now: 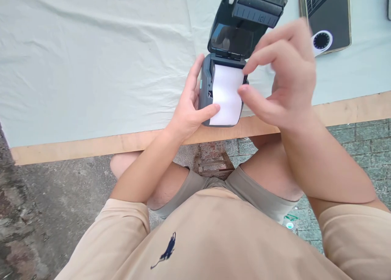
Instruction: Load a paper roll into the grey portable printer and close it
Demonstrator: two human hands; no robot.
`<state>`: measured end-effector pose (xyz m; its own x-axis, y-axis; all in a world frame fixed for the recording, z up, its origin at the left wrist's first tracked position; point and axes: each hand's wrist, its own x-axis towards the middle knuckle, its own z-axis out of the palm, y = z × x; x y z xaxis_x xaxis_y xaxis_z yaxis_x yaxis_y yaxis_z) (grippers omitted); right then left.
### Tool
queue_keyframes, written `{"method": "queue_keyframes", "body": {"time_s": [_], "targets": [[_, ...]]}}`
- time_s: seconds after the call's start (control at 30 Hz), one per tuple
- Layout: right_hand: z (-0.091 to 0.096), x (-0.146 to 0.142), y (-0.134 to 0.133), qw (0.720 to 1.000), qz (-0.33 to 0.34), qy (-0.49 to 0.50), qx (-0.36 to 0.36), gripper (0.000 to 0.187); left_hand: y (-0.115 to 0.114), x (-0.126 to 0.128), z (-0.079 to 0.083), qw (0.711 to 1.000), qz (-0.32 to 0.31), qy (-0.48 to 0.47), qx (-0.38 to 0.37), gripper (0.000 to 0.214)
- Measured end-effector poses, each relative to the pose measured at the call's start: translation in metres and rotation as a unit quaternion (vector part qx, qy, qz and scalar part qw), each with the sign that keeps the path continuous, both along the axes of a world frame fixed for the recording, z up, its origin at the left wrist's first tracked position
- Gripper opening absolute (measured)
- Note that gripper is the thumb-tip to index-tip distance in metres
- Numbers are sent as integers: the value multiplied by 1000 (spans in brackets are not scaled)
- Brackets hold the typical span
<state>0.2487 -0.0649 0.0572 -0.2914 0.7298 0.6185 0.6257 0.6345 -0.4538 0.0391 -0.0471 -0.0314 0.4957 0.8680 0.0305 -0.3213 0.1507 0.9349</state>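
Wrapped around a small dark printer [207, 78], the left hand [190, 111] holds it firmly from the eight o'clock side, fingers along the outer wall and thumb laid over the white paper [227, 94] near its lower end. At about two o'clock from that sheet, the right hand [291, 72] has thumb and forefinger slightly parted, holding nothing I can make out; the tips overlap the paper's right edge (the hand is blurred, so I cannot tell whether they touch).

What matters most is how the sheet lies: its long axis runs nearly from twelve to six o'clock, and its middle sits at about eight o'clock from the right fingertips. The left hand is nearer, its thumb already over the paper. The open lid [244, 27] leans off towards one o'clock, above the right fingertips. The printer is held by the near edge of the cloth-covered table [146, 143], with a laptop-like device [330, 17] out at two o'clock.
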Motion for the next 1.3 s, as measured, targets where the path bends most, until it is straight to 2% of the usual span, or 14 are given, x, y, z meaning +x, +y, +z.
{"method": "queue_keyframes", "body": {"time_s": [0.07,0.17,0.33,0.5,0.6,0.7,0.8,0.87,0.93,1.03,1.1,1.2,1.3], "targets": [[0,3,1,999,-37,25,19,31,5,0,-10,1000,-14,5,5,144],[-1,5,1,997,-54,38,-40,49,7,-2,-13,1000,-11,12,-10,143],[-2,-2,-2,978,-47,141,-145,52,0,-3,4,999,8,17,-46,136],[-9,-11,1,954,-10,173,-246,48,-4,-3,14,999,0,-7,-47,125],[-15,-11,5,934,-1,175,-312,53,-5,-3,15,999,4,-11,-52,121],[-19,-7,8,903,14,188,-386,66,-7,-3,18,998,8,-19,-63,118],[-19,-4,11,871,37,217,-439,83,-7,-3,24,992,7,-66,-104,91],[-20,-4,12,860,46,233,-452,89,-5,-4,28,985,10,-108,-134,67],[-20,-5,13,860,47,233,-451,91,-4,-4,29,981,23,-123,-145,53],[-19,-5,10,879,28,204,-430,84,-2,-3,26,986,39,-91,-135,50],[-16,-3,7,880,36,196,-431,80,-2,-3,23,989,49,-60,-127,52],[-8,3,4,866,90,192,-453,86,-4,-2,24,989,67,-45,-122,51],[-2,9,3,886,94,150,-429,90,-6,0,29,988,78,-43,-127,48]]}}
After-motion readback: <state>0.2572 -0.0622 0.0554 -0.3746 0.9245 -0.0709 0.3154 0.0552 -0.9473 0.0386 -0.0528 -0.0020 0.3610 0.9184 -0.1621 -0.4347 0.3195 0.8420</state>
